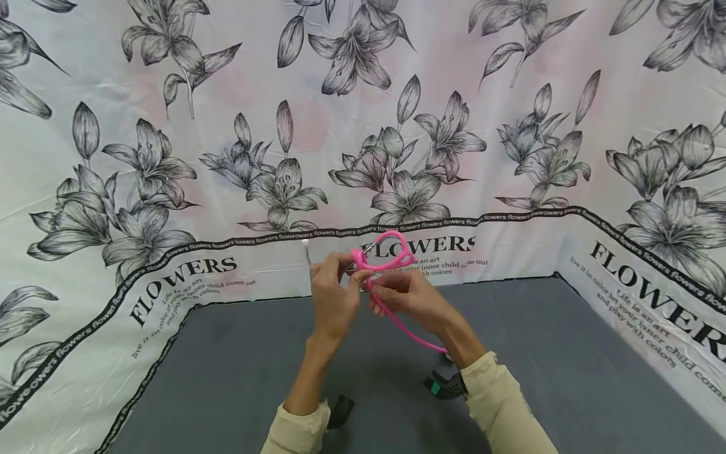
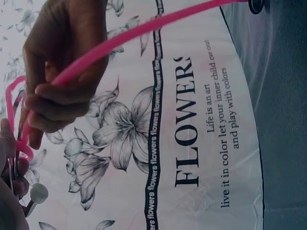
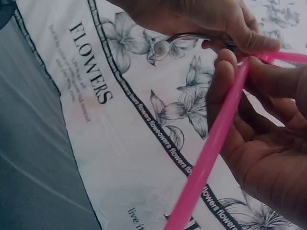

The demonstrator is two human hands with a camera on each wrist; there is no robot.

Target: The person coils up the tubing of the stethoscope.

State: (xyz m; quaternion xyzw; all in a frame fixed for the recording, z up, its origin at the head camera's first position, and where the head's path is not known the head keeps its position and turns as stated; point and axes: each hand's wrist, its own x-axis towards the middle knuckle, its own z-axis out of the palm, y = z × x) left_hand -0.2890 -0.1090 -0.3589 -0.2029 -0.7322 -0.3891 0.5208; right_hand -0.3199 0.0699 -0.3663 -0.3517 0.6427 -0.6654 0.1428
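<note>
Both hands hold a stethoscope with pink tubing (image 1: 418, 341) up in front of the wall. My left hand (image 1: 333, 296) grips its metal ear tubes where a pink loop (image 1: 391, 234) wraps around them. One white ear tip (image 2: 39, 193) sticks out beyond the left hand, as the right wrist view also shows. Close beside it, my right hand (image 1: 416, 299) pinches the tubing between thumb and fingers (image 3: 223, 72). From there the tube runs down toward the right wrist, ending at a round, dark-rimmed chest piece (image 2: 256, 5). Fingers hide part of the wrapped section.
Below the hands spreads a dark grey tabletop (image 1: 238, 372). A white cloth (image 1: 266, 271) printed with grey flowers and lettering hangs behind and along the sides. Dark wrist-worn devices show at the left forearm (image 1: 309, 378) and the right sleeve (image 1: 499, 403).
</note>
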